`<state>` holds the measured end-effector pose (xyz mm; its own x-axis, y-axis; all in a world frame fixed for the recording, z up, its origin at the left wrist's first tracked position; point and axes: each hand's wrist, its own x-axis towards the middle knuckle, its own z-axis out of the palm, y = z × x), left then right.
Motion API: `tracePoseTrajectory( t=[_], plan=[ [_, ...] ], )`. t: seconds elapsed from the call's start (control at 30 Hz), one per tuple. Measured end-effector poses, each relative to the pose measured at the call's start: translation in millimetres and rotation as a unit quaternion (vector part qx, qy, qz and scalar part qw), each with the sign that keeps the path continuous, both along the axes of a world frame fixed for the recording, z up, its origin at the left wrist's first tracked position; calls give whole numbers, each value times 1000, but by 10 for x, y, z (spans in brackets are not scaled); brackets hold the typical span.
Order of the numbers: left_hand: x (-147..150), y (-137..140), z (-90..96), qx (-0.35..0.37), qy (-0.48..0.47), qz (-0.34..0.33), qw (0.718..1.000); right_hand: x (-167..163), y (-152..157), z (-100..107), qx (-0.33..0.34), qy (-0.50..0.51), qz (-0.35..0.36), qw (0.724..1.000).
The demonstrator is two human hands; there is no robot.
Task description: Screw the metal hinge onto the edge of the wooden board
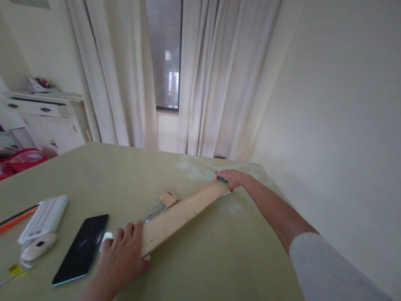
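Note:
A long pale wooden board (186, 212) lies at a slant across the table, with small dark holes along its near edge. My left hand (125, 248) is closed round its near left end, the thumb low and the fingers over the top. At the far right end my right hand (234, 178) grips the board. A slim green and black tool (221, 178), which looks like a screwdriver, is also in that hand, its thin tip pointing away. Behind the board are shiny metal pieces (155, 212) and a small wooden block (169, 198). White bits show under both board ends.
Left of my left hand lies a black phone (82, 247). Farther left are a white power strip or box (45, 218), a round white device (38, 246) with a cable, and an orange and black stick (12, 221). The greenish table (212, 280) reaches curtains and a right-hand wall.

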<state>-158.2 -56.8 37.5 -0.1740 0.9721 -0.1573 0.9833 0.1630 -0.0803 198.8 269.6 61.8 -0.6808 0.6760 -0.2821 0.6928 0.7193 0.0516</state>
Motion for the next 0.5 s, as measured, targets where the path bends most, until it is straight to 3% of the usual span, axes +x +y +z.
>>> tracePoseTrajectory(
  t=[0.13,0.27,0.37,0.5],
  plan=[
    [-38,50,-6,1,-8,6,1000,-98,93,29,7,-1,16,1000],
    [20,33,-27,50,-14,8,999,8,-122,182,39,31,48,998],
    [447,89,-13,151,-75,-59,984,-5,-380,361,82,64,78,991],
    [1413,240,-226,271,-229,-272,894,-412,-720,540,115,73,137,981]
  ],
)
